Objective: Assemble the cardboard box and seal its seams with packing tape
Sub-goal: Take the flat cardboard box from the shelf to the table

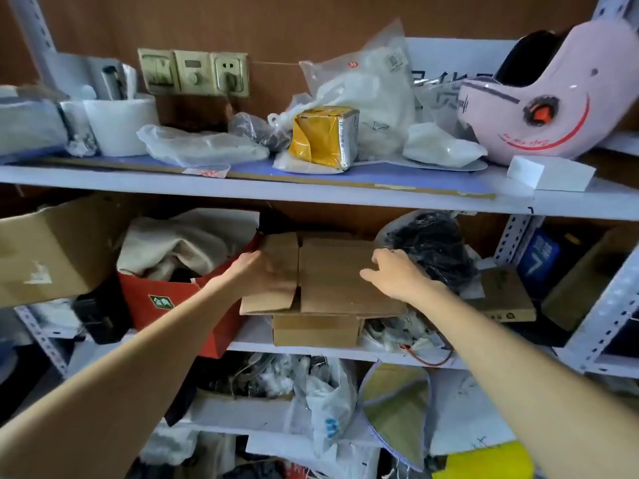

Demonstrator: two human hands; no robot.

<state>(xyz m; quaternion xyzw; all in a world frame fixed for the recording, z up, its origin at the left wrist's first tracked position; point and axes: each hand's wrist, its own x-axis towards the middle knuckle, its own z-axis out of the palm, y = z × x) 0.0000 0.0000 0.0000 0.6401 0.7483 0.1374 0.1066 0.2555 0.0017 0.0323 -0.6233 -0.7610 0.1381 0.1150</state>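
A flattened brown cardboard box [332,274] lies on the middle shelf on top of a smaller brown carton [316,330]. My left hand [256,271] rests on the flat box's left flap, fingers reaching round its left edge. At the box's right side, my right hand [397,274] lies on top with its fingers bent over the cardboard. No packing tape shows in the head view.
A red box [166,299] full of cloth sits left of the flat box, a black bag [432,247] right of it. The white metal shelf [311,191] above carries plastic bags, a yellow packet [321,136] and a pink helmet [546,98]. More clutter fills the lower shelf.
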